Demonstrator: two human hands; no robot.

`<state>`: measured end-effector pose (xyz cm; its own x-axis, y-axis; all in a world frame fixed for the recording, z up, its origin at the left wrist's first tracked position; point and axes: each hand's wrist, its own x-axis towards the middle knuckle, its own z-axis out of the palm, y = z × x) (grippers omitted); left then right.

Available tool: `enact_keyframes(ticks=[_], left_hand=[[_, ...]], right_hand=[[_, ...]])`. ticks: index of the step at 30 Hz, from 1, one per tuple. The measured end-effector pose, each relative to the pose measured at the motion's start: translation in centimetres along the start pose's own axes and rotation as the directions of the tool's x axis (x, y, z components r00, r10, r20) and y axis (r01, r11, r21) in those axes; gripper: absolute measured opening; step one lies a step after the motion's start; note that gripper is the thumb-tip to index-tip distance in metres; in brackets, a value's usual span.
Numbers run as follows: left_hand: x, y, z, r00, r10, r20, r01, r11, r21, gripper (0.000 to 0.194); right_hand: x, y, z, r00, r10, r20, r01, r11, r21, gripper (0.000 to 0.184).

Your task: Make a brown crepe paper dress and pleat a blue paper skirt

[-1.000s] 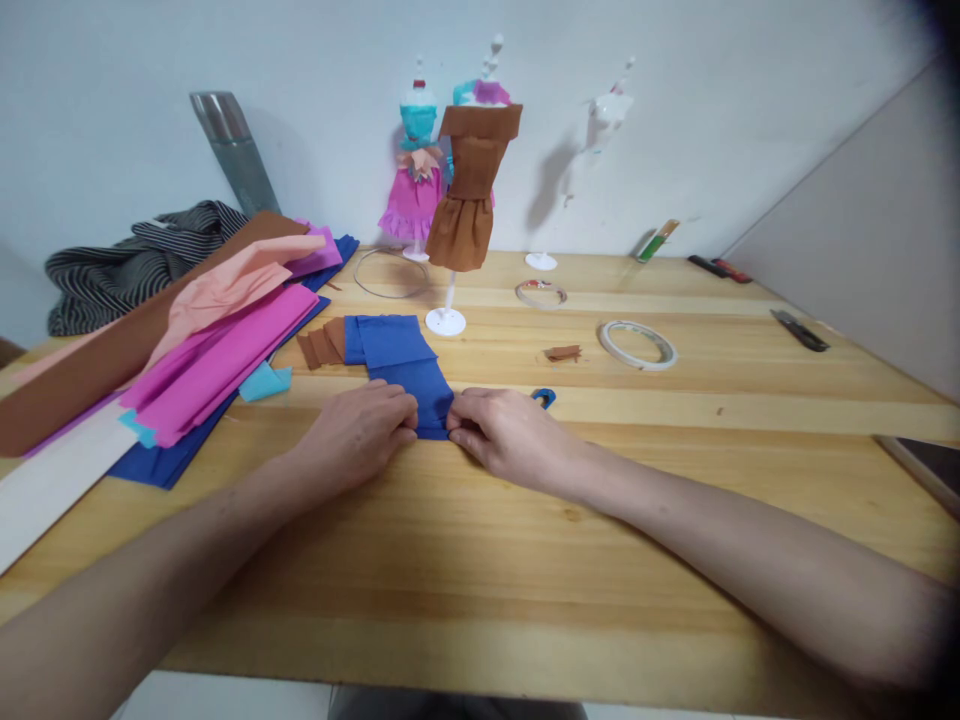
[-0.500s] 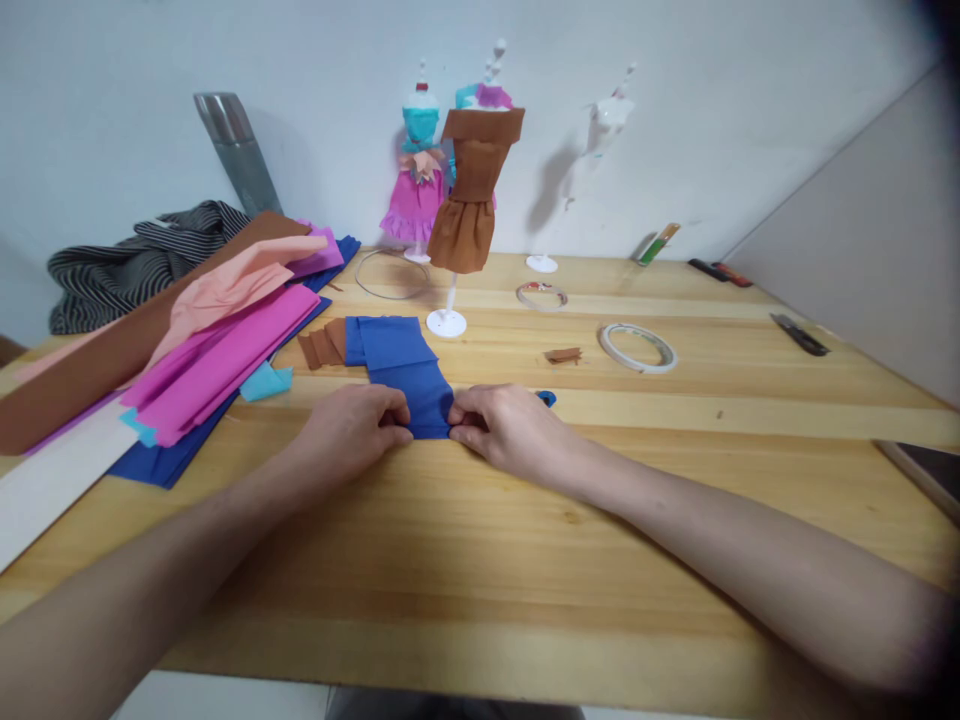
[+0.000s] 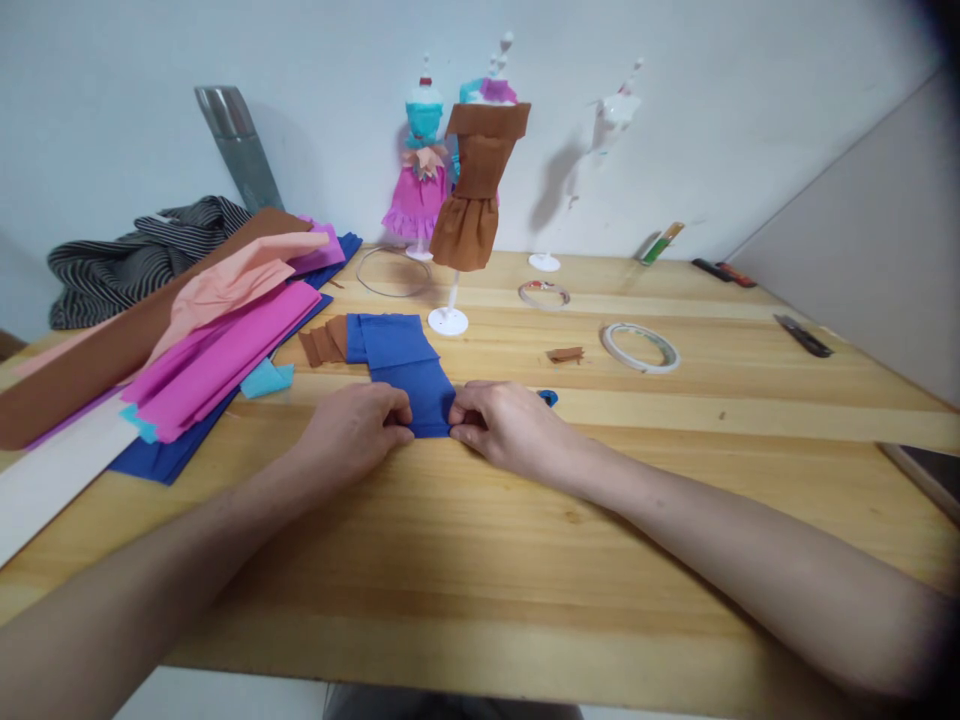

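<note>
blue sheet (image 3: pixel 427 395), thin and pleat-creased, lies flat on the wooden counter (image 3: pixel 570 580) between a person's two bare hands, its near edge bridging the gap from one set of fingers to the other. the left hand (image 3: pixel 360 432) appears to pinch the near left corner between thumb and forefinger; the right hand (image 3: pixel 514 435) appears to do the same at the near right corner. neither hand is nearer: both touch the sheet, facing each other across its short near edge. its long axis runs away from the person, leaning slightly left, so most of the blue lies beyond the fingers. at its far left, a brown pleated piece (image 3: pixel 326 342) adjoins the blue; whether the two are joined cannot be told. behind stands a small dress form in a brown dress (image 3: pixel 476 165), while a tape roll (image 3: pixel 641 347) lies beyond the right hand, to its right.
</note>
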<state>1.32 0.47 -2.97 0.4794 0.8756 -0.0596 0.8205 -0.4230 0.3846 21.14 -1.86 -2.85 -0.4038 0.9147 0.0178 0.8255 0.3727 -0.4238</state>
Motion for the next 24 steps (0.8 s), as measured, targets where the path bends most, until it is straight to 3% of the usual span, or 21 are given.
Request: enact_keyframes(ticks=[5,12,24], left_hand=[[-0.2,0.3,-0.2,0.999,0.046,-0.014,-0.045,0.998,0.032,0.012],[-0.5,0.5,-0.2,0.992,0.122,-0.024,-0.119,0.989,0.091,0.012],[-0.3,0.5,-0.2,0.993,0.119,-0.016,-0.118,0.991,0.069,0.008]], right_hand=[[-0.2,-0.1,0.2,0.999,-0.052,0.014,0.052,0.998,-0.026,0.006],[-1.0,-0.6,0.5,0.987,-0.158,-0.037,0.144,0.956,-0.258,0.009],[-1.3,-1.0,0.9,0.974,-0.223,-0.038,0.184,0.878,-0.442,0.012]])
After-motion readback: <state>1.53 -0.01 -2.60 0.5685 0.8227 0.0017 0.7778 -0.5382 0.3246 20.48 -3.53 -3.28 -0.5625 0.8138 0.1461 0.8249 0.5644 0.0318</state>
